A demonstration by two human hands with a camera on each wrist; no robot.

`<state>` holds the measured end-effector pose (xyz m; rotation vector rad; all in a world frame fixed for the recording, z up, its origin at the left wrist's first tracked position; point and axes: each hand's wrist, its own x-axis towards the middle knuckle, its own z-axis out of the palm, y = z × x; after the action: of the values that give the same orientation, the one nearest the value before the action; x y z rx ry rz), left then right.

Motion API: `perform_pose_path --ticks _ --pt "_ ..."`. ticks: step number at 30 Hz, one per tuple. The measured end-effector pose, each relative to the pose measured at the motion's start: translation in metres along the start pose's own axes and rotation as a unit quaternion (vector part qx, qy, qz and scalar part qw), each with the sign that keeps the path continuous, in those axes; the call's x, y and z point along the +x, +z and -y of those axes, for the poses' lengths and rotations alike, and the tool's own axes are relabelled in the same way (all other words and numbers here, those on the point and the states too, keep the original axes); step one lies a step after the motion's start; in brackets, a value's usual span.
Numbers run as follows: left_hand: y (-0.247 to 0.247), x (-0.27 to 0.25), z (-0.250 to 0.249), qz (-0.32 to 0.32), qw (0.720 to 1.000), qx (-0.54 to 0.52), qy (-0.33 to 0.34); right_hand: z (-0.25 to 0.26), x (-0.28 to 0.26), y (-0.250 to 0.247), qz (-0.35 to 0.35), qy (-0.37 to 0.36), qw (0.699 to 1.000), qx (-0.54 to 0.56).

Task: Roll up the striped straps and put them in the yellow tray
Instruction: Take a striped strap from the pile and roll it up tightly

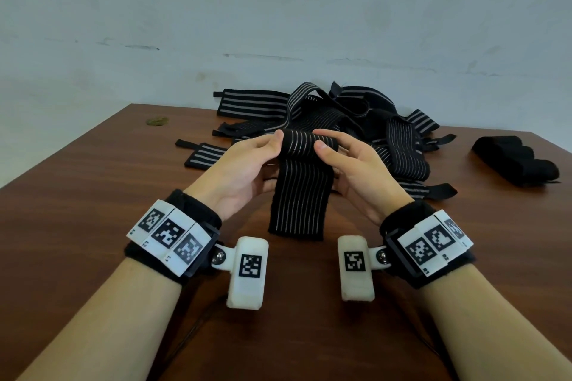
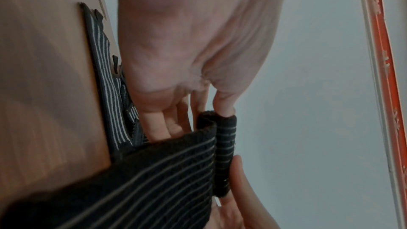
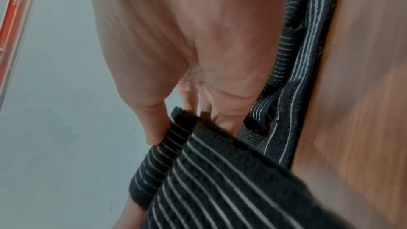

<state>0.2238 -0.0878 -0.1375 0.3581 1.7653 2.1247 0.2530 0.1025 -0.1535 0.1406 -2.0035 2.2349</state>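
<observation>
Head view, left to right. Far left of the frame: bare brown table [image 1: 93,195], with a small round mark [image 1: 157,121] near its back left edge. Left of centre: two flat striped straps lie on the table, one at the back [image 1: 252,103] and a shorter one [image 1: 202,156] nearer, just beside my left hand.

Centre: my left hand [image 1: 247,164] pinches the left end of the striped strap [image 1: 301,195] that I am working on; thumb on top, fingers curled underneath. The top of this strap is wound into a small tight roll [image 1: 305,141], held above the table between both hands. The loose tail hangs down from the roll toward me, and its lower end lies on the table. In the left wrist view the thumb tip [image 2: 224,107] presses on the end of the roll. My right hand [image 1: 353,170] grips the right end of the roll, thumb on the near side, fingers behind. In the right wrist view the thumb [image 3: 154,128] lies against the roll.

Behind the hands, centre to right: a tangled pile of striped straps [image 1: 371,127] on the table, unrolled.

Far right: a row of dark rolled bundles [image 1: 517,161] on the table, well apart from the pile. I cannot tell whether they are striped.
</observation>
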Motion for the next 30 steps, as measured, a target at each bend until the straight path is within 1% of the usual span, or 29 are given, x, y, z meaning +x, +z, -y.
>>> perform_pose_path --ticks 7,12,14,17,21,23,27,30 --pt "-0.003 0.0017 0.0019 0.0 0.999 -0.042 -0.023 -0.0035 0.002 -0.002 0.025 0.009 1.0 0.005" --pt "-0.0069 0.0039 0.0023 -0.004 0.998 -0.055 -0.022 -0.0041 0.0018 -0.0015 0.037 0.01 0.999 0.008" --pt "-0.0064 0.0042 0.0006 -0.001 0.999 -0.041 -0.02 -0.0037 0.0018 -0.0015 0.017 -0.009 1.0 0.009" --pt "-0.0042 0.0029 -0.0006 0.001 0.999 -0.019 -0.035 -0.005 0.0029 -0.0017 -0.009 -0.043 0.998 -0.033" --pt "-0.0015 0.0021 0.0014 0.008 0.996 0.032 -0.08 -0.005 0.0003 -0.0009 0.011 -0.05 0.997 -0.06" --pt "0.0004 0.0011 0.0032 0.004 0.996 0.043 -0.08 -0.0035 -0.001 -0.0001 0.013 -0.055 0.996 -0.069" --pt "0.0005 0.0012 0.0035 -0.021 0.998 0.028 -0.057 -0.0023 0.0005 0.0011 -0.006 -0.029 0.996 -0.088" --pt "-0.0016 0.0016 0.0032 -0.023 0.999 0.017 -0.035 -0.0027 0.0009 0.001 0.0 0.028 0.997 -0.078"
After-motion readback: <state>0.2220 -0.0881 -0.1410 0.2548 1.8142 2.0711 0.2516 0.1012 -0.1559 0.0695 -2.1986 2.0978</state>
